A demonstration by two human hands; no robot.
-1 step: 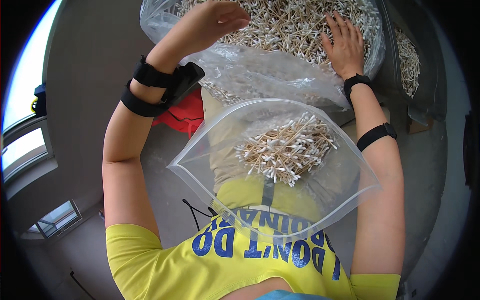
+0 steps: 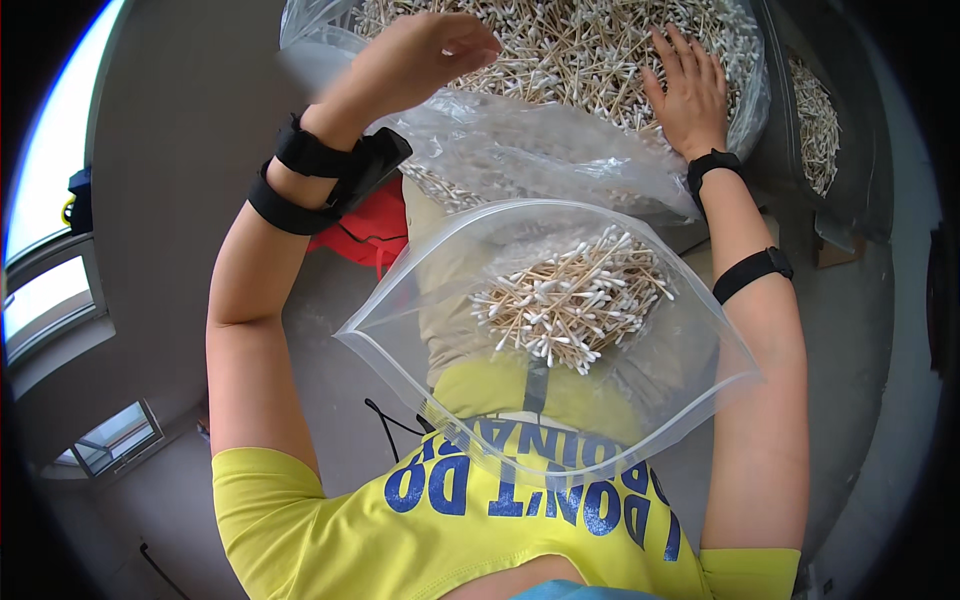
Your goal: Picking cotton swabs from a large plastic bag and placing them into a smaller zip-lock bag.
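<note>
White-tipped swabs [image 2: 575, 75] lie under the loose, spread fingers of the right hand [image 2: 692, 105], where light pressure likely spares them; whether the curled left hand [image 2: 428, 55] grasps anything is unclear.

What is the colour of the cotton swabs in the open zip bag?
The cotton swabs are pale tan, white at the ends; clearest in the head view.

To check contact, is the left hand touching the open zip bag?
Apart: the head view shows a clear gap between the left hand and the zip bag.
</note>
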